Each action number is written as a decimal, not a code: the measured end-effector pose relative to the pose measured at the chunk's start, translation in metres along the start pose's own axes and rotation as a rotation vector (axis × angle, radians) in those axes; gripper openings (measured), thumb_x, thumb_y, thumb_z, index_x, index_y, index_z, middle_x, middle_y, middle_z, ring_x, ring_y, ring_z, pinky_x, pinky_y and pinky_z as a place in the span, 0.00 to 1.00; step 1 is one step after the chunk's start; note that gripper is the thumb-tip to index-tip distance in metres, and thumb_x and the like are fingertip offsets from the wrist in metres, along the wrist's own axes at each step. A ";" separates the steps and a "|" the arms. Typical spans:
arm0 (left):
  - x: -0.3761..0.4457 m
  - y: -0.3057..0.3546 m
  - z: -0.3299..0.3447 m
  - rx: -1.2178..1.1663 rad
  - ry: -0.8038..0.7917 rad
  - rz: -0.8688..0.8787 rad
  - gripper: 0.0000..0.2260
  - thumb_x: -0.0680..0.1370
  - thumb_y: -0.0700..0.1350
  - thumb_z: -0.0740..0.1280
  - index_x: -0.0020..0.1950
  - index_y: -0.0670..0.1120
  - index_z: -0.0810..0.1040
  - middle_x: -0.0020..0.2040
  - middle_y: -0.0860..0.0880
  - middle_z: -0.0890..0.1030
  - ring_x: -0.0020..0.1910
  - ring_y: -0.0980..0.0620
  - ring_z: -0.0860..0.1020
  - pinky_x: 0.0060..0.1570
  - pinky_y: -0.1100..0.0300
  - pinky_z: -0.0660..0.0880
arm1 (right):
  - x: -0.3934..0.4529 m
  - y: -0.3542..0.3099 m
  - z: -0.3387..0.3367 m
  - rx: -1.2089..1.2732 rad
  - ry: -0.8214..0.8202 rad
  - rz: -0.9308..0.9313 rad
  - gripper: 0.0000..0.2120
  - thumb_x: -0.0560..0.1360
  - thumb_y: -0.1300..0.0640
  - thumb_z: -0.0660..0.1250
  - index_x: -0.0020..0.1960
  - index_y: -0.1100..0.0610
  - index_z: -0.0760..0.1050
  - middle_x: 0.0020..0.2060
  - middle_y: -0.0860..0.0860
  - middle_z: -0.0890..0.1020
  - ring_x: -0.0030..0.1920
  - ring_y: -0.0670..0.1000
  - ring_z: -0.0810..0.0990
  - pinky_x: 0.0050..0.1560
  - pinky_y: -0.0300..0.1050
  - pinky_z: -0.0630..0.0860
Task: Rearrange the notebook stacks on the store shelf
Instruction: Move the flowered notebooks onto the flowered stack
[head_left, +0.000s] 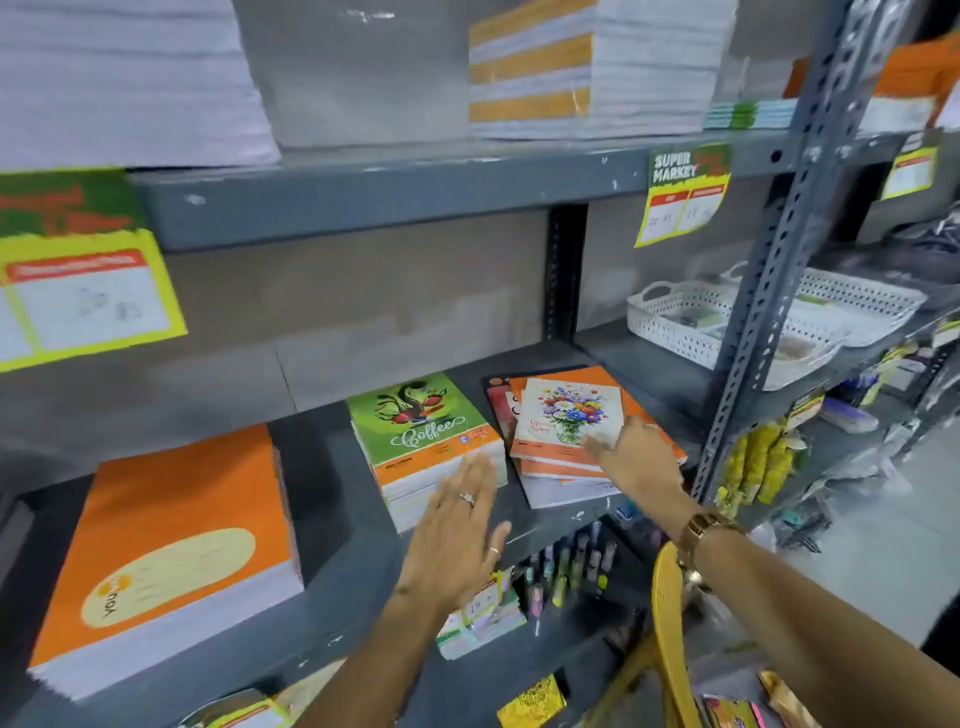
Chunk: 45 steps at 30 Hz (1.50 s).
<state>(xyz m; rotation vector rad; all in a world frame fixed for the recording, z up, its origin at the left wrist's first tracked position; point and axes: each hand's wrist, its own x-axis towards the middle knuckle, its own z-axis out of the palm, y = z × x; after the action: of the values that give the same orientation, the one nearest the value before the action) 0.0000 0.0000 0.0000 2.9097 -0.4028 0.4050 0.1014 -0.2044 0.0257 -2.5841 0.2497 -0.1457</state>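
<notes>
Notebook stacks (426, 441): flat, glossy, rectangular.

Shelf: dark grey metal shelf board (332, 457)
9 o'clock: tall orange-covered notebook stack (171, 551)
Centre: green "Coffee" notebook stack (421, 431)
3 o'clock: untidy floral-topped notebook pile (566, 426)
2 o'clock: white perforated plastic basket (691, 322)

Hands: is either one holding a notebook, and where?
Neither grips anything. Right hand rests on the floral notebook's front corner; left hand, open, is at the Coffee stack.
</notes>
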 end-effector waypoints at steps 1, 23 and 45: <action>0.003 -0.003 0.011 -0.032 -0.089 0.008 0.27 0.80 0.53 0.51 0.76 0.43 0.48 0.77 0.47 0.48 0.77 0.48 0.53 0.75 0.54 0.56 | 0.007 0.001 0.005 0.026 -0.023 0.051 0.32 0.72 0.39 0.65 0.61 0.67 0.68 0.57 0.63 0.78 0.59 0.62 0.75 0.52 0.51 0.75; 0.005 -0.022 0.058 0.066 -0.378 0.077 0.41 0.68 0.69 0.34 0.76 0.47 0.39 0.78 0.49 0.42 0.77 0.51 0.40 0.74 0.56 0.37 | 0.072 -0.008 0.005 -0.346 -0.456 0.204 0.35 0.72 0.38 0.64 0.67 0.63 0.67 0.68 0.58 0.72 0.66 0.59 0.72 0.66 0.53 0.71; -0.026 -0.042 0.040 0.007 -0.402 0.055 0.43 0.67 0.72 0.33 0.76 0.48 0.39 0.78 0.50 0.42 0.77 0.50 0.40 0.71 0.58 0.33 | 0.028 -0.063 -0.049 0.482 0.258 0.187 0.19 0.76 0.63 0.58 0.65 0.68 0.63 0.63 0.65 0.73 0.64 0.65 0.71 0.60 0.54 0.70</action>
<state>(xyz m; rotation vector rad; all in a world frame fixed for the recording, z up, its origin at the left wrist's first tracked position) -0.0020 0.0373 -0.0510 2.9844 -0.5357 -0.1801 0.1308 -0.1816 0.1022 -2.0497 0.4844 -0.4173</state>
